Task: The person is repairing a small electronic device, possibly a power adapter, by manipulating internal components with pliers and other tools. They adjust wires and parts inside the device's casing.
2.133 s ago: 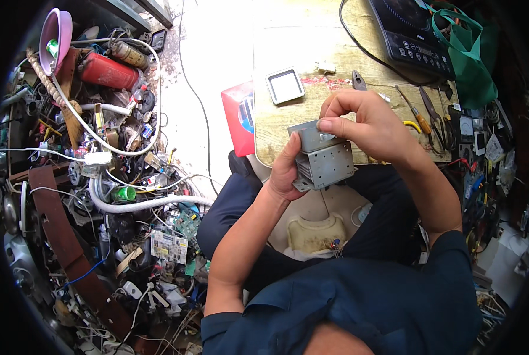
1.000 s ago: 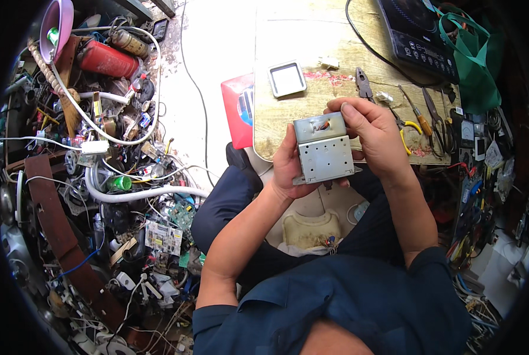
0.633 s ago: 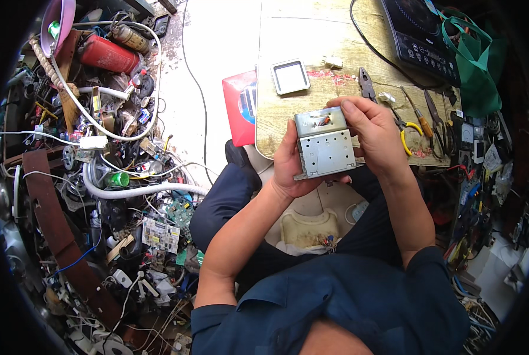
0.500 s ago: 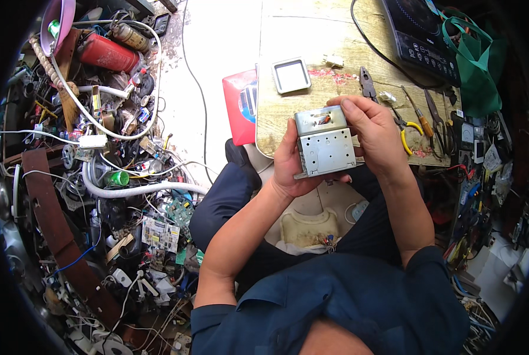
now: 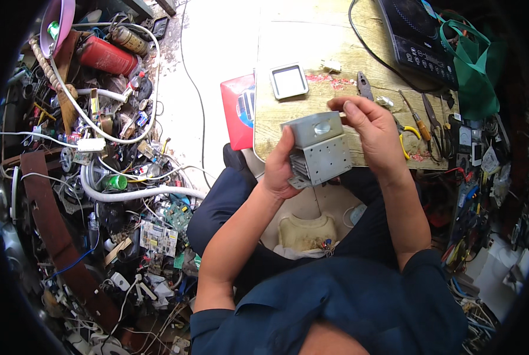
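A silvery metal magnetron (image 5: 325, 161) is tilted in front of me, above my lap. It has a box-shaped top section, a plate dotted with small holes, and stacked fins on its left side. My left hand (image 5: 278, 173) is closed around that left side, thumb up along the top section; its other fingers are partly hidden beneath. Close by the upper right corner is my right hand (image 5: 375, 136), thumb and index finger apart, holding nothing visible. Beyond them on the wooden table (image 5: 312, 35) lies a small square metal frame (image 5: 289, 81).
Pliers (image 5: 364, 86), yellow-handled cutters (image 5: 407, 139) and a screwdriver (image 5: 418, 121) lie at the table's right. An induction cooker (image 5: 418, 47) and green bag (image 5: 474, 71) stand behind. A red box (image 5: 235, 112) sits left of the table. Scrap parts and cables (image 5: 158, 236) crowd the floor.
The magnetron has turned and tilted, so its finned left side now shows. My right hand has let go of its right side, while the left keeps its grip.
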{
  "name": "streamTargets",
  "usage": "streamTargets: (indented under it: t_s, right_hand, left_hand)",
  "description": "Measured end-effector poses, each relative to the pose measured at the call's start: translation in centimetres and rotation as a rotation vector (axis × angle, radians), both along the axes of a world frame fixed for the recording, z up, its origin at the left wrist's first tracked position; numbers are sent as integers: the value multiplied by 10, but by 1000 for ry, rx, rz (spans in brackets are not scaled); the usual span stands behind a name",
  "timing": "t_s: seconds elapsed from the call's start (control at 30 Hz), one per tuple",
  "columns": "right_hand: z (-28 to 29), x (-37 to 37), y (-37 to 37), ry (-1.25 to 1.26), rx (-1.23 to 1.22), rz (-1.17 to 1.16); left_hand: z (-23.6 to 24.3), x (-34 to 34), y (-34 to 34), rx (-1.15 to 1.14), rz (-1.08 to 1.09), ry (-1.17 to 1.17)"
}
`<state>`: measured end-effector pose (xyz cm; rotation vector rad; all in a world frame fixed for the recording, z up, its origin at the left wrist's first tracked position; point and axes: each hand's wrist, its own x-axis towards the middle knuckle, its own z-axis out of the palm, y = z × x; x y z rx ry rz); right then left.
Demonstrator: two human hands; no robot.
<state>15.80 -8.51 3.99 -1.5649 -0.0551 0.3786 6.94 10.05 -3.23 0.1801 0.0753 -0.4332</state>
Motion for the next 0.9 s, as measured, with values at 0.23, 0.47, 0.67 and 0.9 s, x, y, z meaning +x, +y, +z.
streamTargets:
  t_s: [0.23,0.47,0.67,0.9]
  right_hand:
    - [2,64,-46,-607,-718,11]
    - [-42,122,-2,-906,-975,319]
    - [-40,121,-2,-764,-1063,358]
    - [-14,71,-25,-155,-144,151]
  left_hand:
    - [37,9,28,971,304,-303]
    - [20,19,9,1217,430,-287]
    - [20,20,4,1291,438,-286]
    - [27,20,7,1545,471,-443]
